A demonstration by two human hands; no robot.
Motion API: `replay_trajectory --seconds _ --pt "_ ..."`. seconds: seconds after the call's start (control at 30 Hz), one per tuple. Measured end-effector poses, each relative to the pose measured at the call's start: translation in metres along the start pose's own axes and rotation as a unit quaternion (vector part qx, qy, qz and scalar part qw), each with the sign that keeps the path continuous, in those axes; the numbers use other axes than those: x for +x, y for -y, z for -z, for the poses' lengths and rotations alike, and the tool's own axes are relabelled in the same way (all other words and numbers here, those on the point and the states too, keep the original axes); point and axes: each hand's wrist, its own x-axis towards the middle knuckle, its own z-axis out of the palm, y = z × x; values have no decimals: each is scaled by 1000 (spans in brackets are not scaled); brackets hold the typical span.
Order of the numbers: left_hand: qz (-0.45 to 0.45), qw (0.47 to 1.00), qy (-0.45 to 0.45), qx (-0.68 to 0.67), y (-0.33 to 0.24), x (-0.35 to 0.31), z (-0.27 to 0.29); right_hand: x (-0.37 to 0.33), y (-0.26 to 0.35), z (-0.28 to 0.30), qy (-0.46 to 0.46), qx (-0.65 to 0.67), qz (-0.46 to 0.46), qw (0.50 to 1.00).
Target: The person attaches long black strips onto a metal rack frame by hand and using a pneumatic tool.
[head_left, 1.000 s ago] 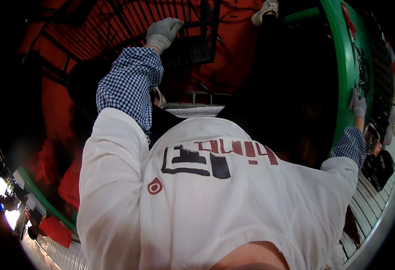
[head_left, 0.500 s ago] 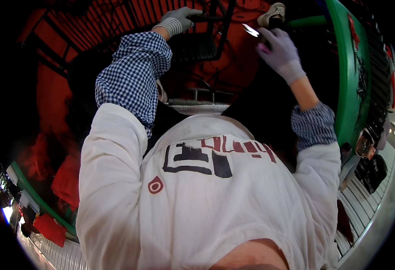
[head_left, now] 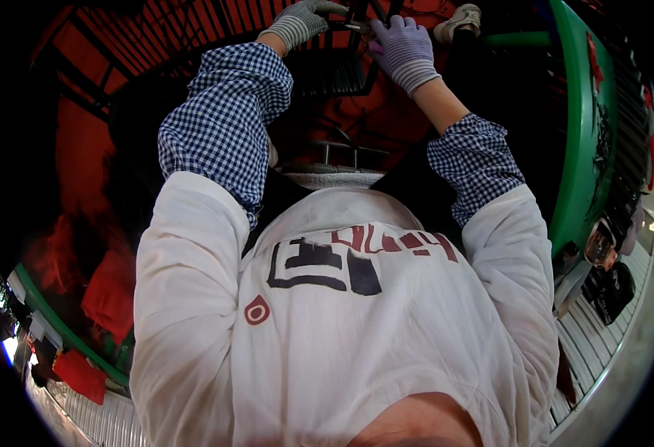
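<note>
My left hand (head_left: 300, 25), in a grey glove with a striped cuff, is at the top of the view over a black frame (head_left: 362, 88). Its fingers and thumb close toward each other beside a dark bar. What lies between them is too dark to make out. Close to its right, my right hand (head_left: 404, 49), in a pale lavender glove, grips a small cutting tool with a shiny metal blade (head_left: 356, 27) and a bit of pink at the handle. The blade points left, toward my left fingertips. Most of the handle is hidden in the glove.
Black slatted racks (head_left: 129, 45) stand over a red surface at the upper left. A green curved edge (head_left: 576, 149) runs down the right. Someone's light shoe (head_left: 457, 22) shows at the top. Red cloth (head_left: 109, 294) lies at left, a black pouch (head_left: 616, 290) at lower right.
My right hand has moved left with the blade, up to my left hand. The left hand has shifted slightly up and right, its fingers reaching farther.
</note>
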Motion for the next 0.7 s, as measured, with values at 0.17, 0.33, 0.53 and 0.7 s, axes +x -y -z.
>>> replay_trajectory --seconds 0.17,0.33,0.53,0.7 --pt "-32 999 5 29 10 4 2 0 2 -7 -27 -13 23 999" --pt "-4 999 21 25 -1 1 1 -3 -15 -23 -75 -23 63 995" --pt "-136 966 -86 201 91 42 4 6 -4 9 -123 47 92 987" --pt "-98 935 -47 337 35 30 -18 -49 -100 67 -243 56 -28 968"
